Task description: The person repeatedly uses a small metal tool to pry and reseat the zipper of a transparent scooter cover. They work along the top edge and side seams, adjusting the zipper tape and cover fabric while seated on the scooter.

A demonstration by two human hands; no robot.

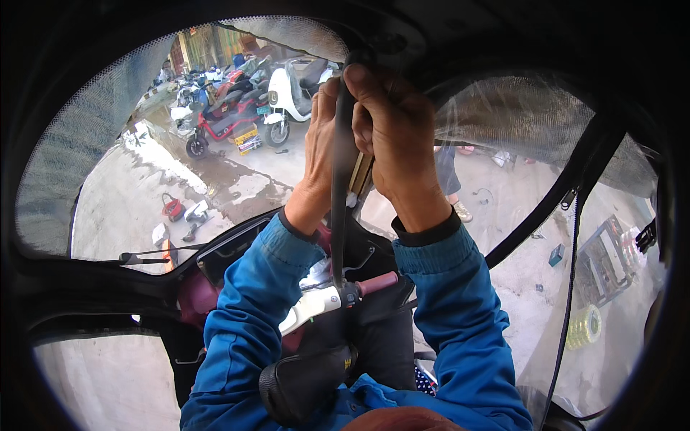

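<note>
— Blue sleeves (pixel 237 337) fill the bottom of our view, both forearms raised straight up from the scooter handlebar (pixel 345 294) below us.

— And up top, our left hand (pixel 320 144) and right hand (pixel 395 136) meet on the dark strap (pixel 339 194), which runs from the canopy roof (pixel 402 43) down to the red grip (pixel 377 282).

— Fingers?

— Both sets are curled tight around the strap, left hand behind it, right hand wrapped over its upper end with the knuckles toward us. Something pale and yellowish shows under the right palm; we cannot tell what it is.

— To do this well, we'd judge it best to keep the strap taut and straight, pull evenly with both hands, and keep our wrists in line with it so nothing twists.

— Elbows are bent and close together, hands nearly touching. Beyond the clear plastic sheet (pixel 503 144), parked scooters (pixel 287 93) stand well apart from us.
</note>
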